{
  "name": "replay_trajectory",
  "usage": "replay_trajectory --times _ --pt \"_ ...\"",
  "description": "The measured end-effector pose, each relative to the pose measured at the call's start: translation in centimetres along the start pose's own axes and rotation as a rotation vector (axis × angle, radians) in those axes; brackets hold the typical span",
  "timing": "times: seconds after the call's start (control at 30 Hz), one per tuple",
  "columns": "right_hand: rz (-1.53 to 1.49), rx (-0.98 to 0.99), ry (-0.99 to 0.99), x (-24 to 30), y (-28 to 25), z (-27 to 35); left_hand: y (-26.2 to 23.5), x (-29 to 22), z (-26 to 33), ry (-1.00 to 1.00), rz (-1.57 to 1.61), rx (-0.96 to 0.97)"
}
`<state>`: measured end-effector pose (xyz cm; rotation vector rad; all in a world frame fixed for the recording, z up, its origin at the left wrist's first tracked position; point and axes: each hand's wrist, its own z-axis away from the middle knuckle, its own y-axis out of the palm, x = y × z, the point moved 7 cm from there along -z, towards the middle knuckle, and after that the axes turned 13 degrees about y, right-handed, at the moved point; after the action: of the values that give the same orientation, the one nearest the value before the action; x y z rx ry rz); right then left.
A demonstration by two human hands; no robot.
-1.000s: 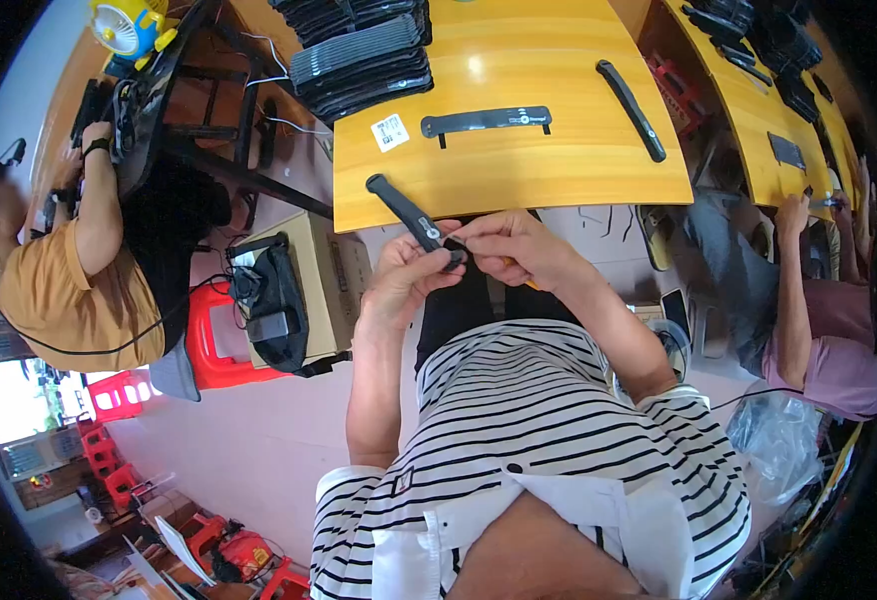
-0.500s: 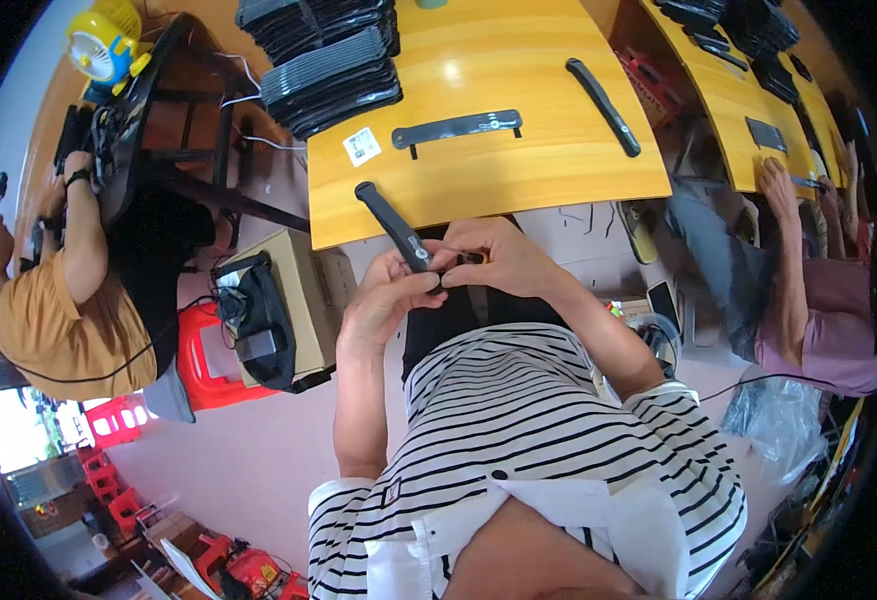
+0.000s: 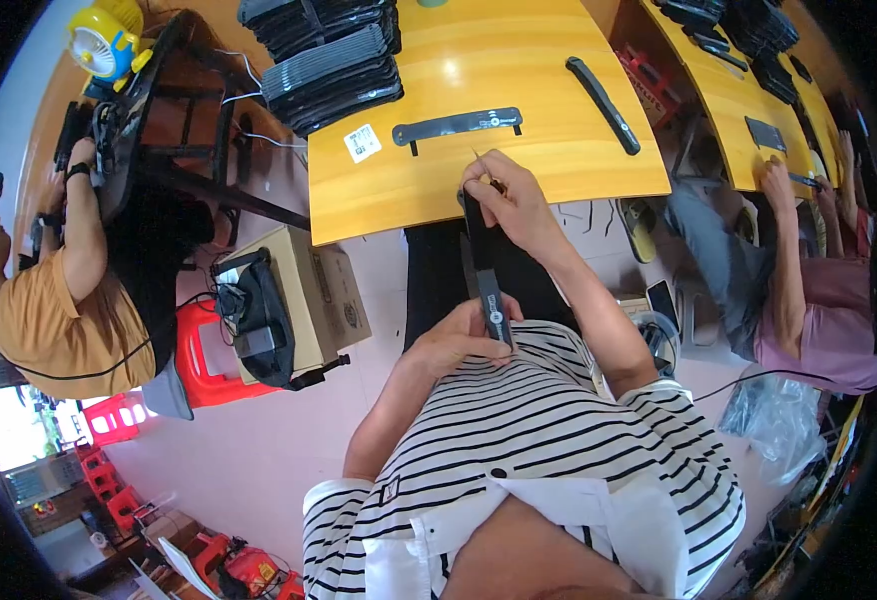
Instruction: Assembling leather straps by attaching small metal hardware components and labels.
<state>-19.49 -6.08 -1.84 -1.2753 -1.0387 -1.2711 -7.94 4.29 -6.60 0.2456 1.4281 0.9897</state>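
A long black strap [image 3: 483,268] runs between my two hands over my lap, below the table's front edge. My left hand [image 3: 454,340], close to my striped shirt, is closed around its lower end, where pale print shows. My right hand [image 3: 509,205] is closed at the strap's upper end, just over the table edge. A thin pointed tool [image 3: 480,160] sticks out from its fingers; its kind is unclear. On the yellow table lie one black strap [image 3: 459,126] crosswise with two short tabs, and another strap [image 3: 604,106] slanting at the right.
Stacks of flat black packs [image 3: 334,80] stand at the table's back left, near a white label sheet [image 3: 363,144]. Left of my legs are an open cardboard box [image 3: 304,310] with a black bag [image 3: 259,320] and a red stool [image 3: 204,355]. Co-workers sit on both sides.
My left hand has drawn down toward my belly with one strap end. My right hand has moved up to the table edge, so the strap now points toward me.
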Motion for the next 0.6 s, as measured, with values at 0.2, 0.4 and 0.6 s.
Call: replay_trajectory --times 0.2,0.4,0.6 --pt "-0.197 0.329 0.194 1.0 2.0 1.5 -1.2 -3.6 -0.6 0.187 0.122 -0.133" --pt "-0.293 0.457 0.228 0.8 3.3 2.5 -5.3 -5.3 -1.7 0.440 0.152 -0.468" --pt "-0.559 -0.027 0.287 -1.4 -1.7 -1.0 -2.5 -3.7 -2.0 0.282 0.292 -0.343"
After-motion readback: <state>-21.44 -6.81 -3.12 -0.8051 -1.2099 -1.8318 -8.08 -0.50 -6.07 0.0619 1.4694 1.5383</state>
